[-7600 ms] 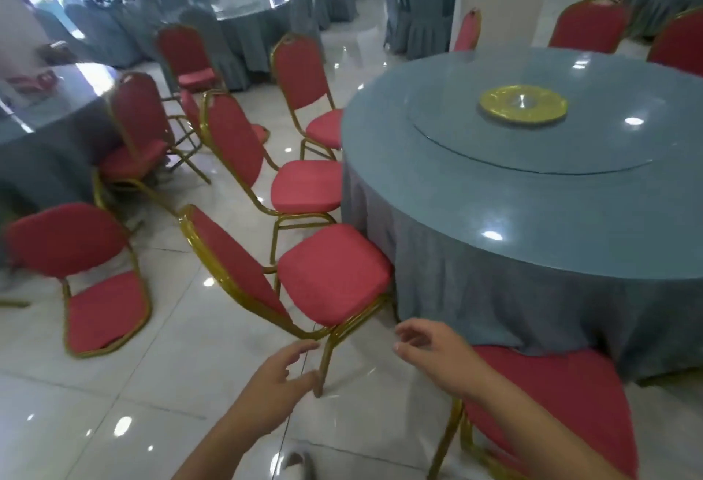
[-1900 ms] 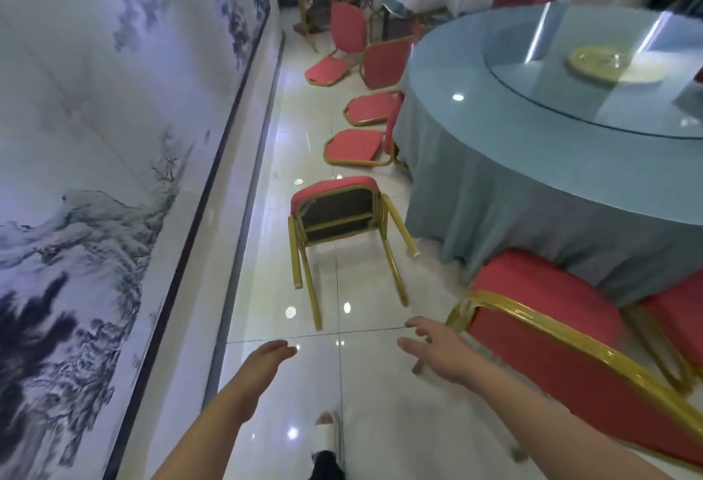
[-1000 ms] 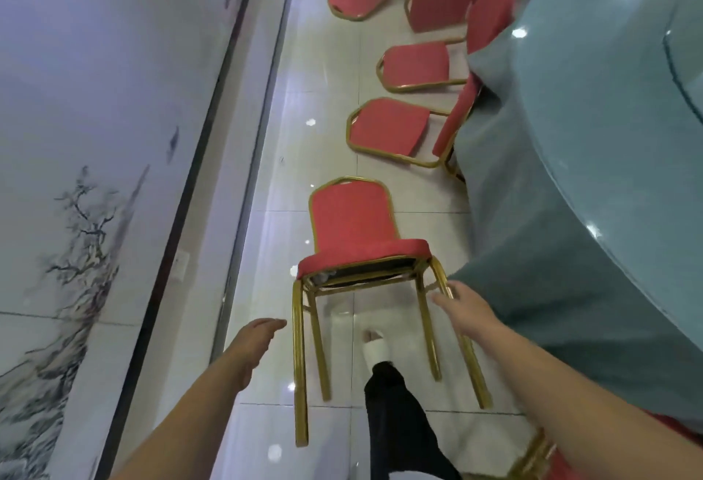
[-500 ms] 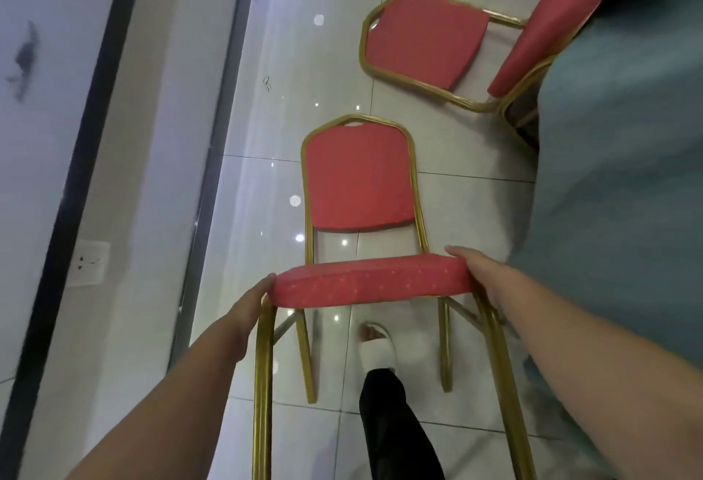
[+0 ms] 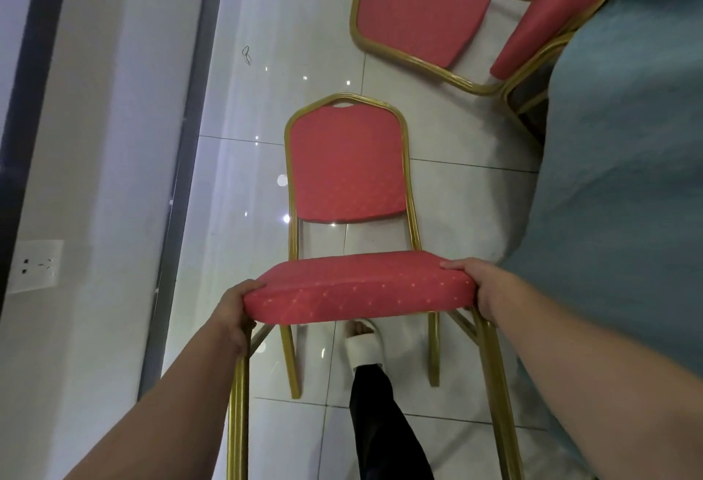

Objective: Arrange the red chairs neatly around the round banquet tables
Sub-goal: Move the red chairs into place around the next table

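Now we hold the red chair [image 5: 344, 163], gold-framed with dotted fabric, lying on its back on the tiled floor [image 5: 456, 205] beside the table: left hand [image 5: 232, 310] and right hand [image 5: 481, 289] grip opposite seat edges. No writing shows.

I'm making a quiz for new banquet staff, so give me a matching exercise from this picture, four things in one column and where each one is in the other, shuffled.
1. left hand
2. right hand
3. wall socket
4. white slipper

A. under the seat, on the floor
B. seat's left corner
C. low on the wall
D. seat's right corner

Pairs: 1-B, 2-D, 3-C, 4-A
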